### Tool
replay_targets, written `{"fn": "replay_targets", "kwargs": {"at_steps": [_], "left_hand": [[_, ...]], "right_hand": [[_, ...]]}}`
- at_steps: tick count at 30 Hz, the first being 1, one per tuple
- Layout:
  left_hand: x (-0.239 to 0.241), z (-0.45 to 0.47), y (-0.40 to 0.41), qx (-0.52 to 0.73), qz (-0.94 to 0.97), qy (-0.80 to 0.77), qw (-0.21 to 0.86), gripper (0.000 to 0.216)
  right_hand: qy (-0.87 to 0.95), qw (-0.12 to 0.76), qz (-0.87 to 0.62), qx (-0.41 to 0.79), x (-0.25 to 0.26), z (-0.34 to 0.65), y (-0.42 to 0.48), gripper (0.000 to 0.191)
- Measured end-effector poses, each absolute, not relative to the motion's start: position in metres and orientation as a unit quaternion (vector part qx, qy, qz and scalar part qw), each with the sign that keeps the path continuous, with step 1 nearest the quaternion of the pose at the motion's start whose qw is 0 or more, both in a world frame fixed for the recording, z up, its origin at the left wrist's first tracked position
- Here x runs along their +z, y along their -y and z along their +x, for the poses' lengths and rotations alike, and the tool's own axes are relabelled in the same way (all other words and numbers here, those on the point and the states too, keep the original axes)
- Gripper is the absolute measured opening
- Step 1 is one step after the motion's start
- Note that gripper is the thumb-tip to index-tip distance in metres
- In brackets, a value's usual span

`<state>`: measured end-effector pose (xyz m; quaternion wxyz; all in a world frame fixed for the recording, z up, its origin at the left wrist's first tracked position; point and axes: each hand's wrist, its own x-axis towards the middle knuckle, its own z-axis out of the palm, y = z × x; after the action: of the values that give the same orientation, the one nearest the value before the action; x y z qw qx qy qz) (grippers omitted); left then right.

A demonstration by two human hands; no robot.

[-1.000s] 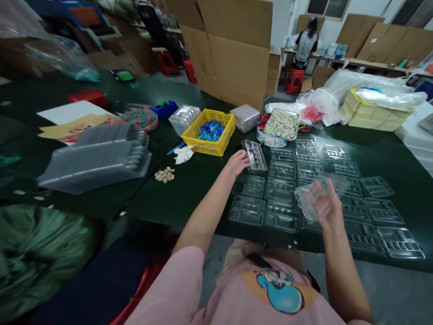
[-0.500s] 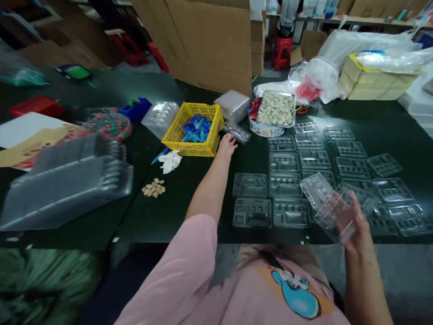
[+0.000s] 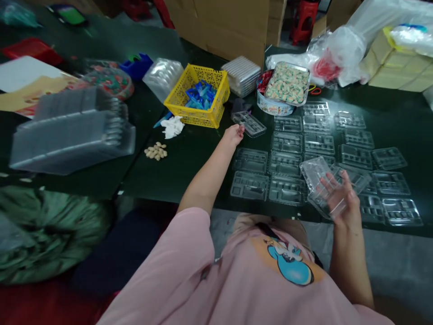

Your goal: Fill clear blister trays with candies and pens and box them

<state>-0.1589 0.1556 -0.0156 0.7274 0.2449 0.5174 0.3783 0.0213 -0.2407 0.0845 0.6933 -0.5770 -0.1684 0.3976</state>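
My left hand (image 3: 234, 134) reaches out past the yellow basket. Its fingers are curled closed at the near edge of a clear compartmented plastic tray (image 3: 251, 124), which they appear to pinch. My right hand (image 3: 341, 192), palm up, supports clear plastic trays (image 3: 316, 174) at the right; how many overlap there I cannot tell. Beneath and around it, more clear trays (image 3: 250, 186) lie in rows on the dark green table (image 3: 192, 171). A dark purplish object (image 3: 241, 106), its kind unclear, lies just behind the tray at my left hand.
The yellow basket (image 3: 221, 108) contains blue pieces. Behind the rows stands a round tin (image 3: 275, 107) with a tray of small pale-and-green pieces (image 3: 289, 83) on top. Nuts in shells (image 3: 156, 151), crumpled white tissue (image 3: 173, 127) and a large stack of clear plastic packs (image 3: 67, 144) are leftward.
My left hand and the tray by it have shifted rightward, away from the basket, uncovering the dark object. My right hand still holds its trays. The view has tilted down.
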Motion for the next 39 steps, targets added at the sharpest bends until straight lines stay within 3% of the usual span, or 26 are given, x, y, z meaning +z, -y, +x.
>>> {"fn": "replay_targets", "kwargs": {"at_steps": [10, 15, 19, 23, 29, 35, 39], "left_hand": [[-0.020, -0.185, -0.120, 0.317, 0.436, -0.620, 0.570, 0.010], [-0.001, -0.205, -0.120, 0.158, 0.730, -0.596, 0.295, 0.012], [0.000, -0.215, -0.105, 0.057, 0.805, -0.562, 0.182, 0.029], [-0.015, -0.222, -0.084, 0.004, 0.852, -0.493, 0.178, 0.037], [-0.030, -0.211, -0.073, 0.127, 0.901, -0.345, 0.231, 0.030], [-0.037, -0.206, -0.092, 0.291, 0.840, -0.427, 0.167, 0.032], [-0.052, -0.210, -0.110, 0.276, 0.810, -0.468, 0.221, 0.042]], "right_hand": [[0.171, 0.712, -0.539, 0.418, 0.074, 0.030, 0.262, 0.071], [0.171, 0.722, -0.525, 0.417, 0.068, 0.035, 0.265, 0.069], [0.169, 0.722, -0.526, 0.418, 0.063, 0.039, 0.267, 0.071], [0.156, 0.721, -0.529, 0.419, 0.056, 0.043, 0.269, 0.073], [0.157, 0.717, -0.533, 0.421, 0.052, 0.044, 0.264, 0.076], [0.174, 0.710, -0.541, 0.417, 0.053, 0.041, 0.269, 0.074], [0.168, 0.713, -0.539, 0.416, 0.053, 0.042, 0.272, 0.071]]}}
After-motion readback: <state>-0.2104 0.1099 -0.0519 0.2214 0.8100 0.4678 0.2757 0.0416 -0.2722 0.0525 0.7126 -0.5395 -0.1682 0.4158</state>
